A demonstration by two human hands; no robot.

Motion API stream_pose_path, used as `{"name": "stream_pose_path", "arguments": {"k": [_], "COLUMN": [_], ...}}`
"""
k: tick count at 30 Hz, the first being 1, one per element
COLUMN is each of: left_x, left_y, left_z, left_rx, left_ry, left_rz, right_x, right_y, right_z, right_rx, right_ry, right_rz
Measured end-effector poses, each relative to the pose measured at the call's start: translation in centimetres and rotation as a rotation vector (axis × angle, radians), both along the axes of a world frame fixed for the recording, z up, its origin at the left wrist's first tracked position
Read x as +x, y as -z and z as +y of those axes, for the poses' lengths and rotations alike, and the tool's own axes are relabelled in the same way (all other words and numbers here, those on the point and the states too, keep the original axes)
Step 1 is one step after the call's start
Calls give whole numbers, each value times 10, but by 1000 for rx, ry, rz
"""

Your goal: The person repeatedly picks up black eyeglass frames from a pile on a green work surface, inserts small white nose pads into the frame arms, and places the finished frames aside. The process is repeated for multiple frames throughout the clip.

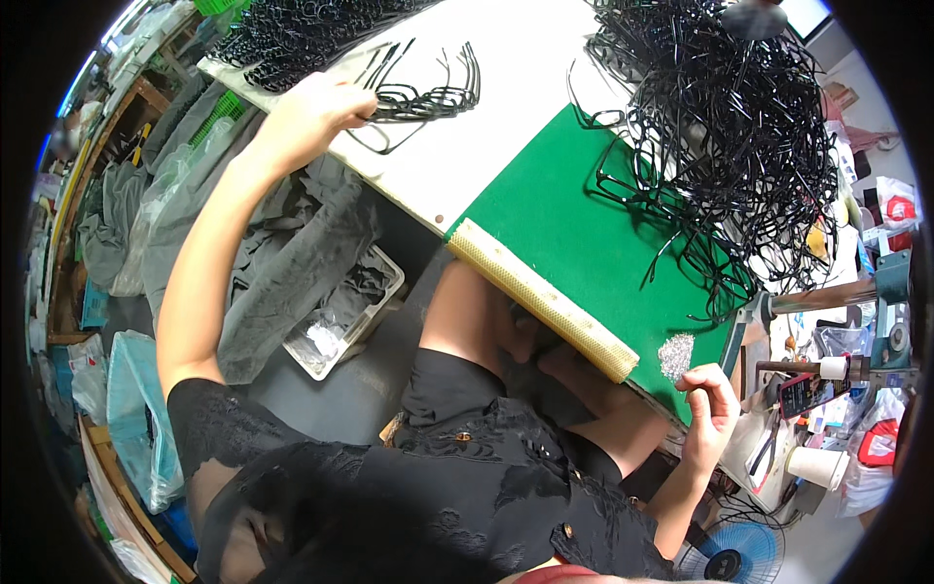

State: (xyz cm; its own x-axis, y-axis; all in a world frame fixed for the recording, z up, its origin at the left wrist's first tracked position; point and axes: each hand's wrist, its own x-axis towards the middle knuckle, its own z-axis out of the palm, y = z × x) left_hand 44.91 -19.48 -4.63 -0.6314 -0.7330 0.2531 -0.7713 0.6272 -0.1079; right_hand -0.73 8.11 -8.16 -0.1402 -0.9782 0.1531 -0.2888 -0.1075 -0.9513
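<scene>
My left hand [316, 115] is stretched out to the far left of the white tabletop. Its fingers are closed on a black eyeglass frame at the end of a small row of eyeglass frames [438, 100], whose temples stick up. How many it grips is hidden. At the right, my right hand [713, 414] is curled by the table's near edge, thumb and fingertips pinched together. Its fingertips are beside a small pile of tiny clear pieces [676, 356] on the green mat [555, 195]. Anything between those fingertips is too small to make out.
A big tangled heap of black eyeglass frames [730, 146] covers the far right, and another heap [292, 39] the far left. A yellow padded strip [540, 300] lines the mat's near edge. Metal machine rods [822, 297] stand at the right. Below sits a white crate [365, 326].
</scene>
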Motion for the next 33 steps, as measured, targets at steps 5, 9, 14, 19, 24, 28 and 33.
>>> {"name": "stream_pose_path", "arguments": {"k": [5,9,14,19,24,28,33], "left_x": [-7,-11,-18,0,-14,-126,-251], "left_y": [29,20,38,60,52,32,45], "left_z": [-58,-83,-127,-186,-197,-160,-54], "left_rx": [48,507,243,74,-166,105,216], "left_ry": [16,113,68,41,-135,122,571], "left_rz": [281,110,-158,-58,-362,266,469], "right_x": [-1,-1,4,17,11,10,16], "right_y": [2,1,2,-5,-1,-1,-6], "right_z": [6,9,4,-3,1,3,-3], "right_rx": [22,56,86,115,88,104,4], "right_ry": [35,77,104,104,92,116,24], "right_rz": [0,12,22,-3,-58,-72,36]}}
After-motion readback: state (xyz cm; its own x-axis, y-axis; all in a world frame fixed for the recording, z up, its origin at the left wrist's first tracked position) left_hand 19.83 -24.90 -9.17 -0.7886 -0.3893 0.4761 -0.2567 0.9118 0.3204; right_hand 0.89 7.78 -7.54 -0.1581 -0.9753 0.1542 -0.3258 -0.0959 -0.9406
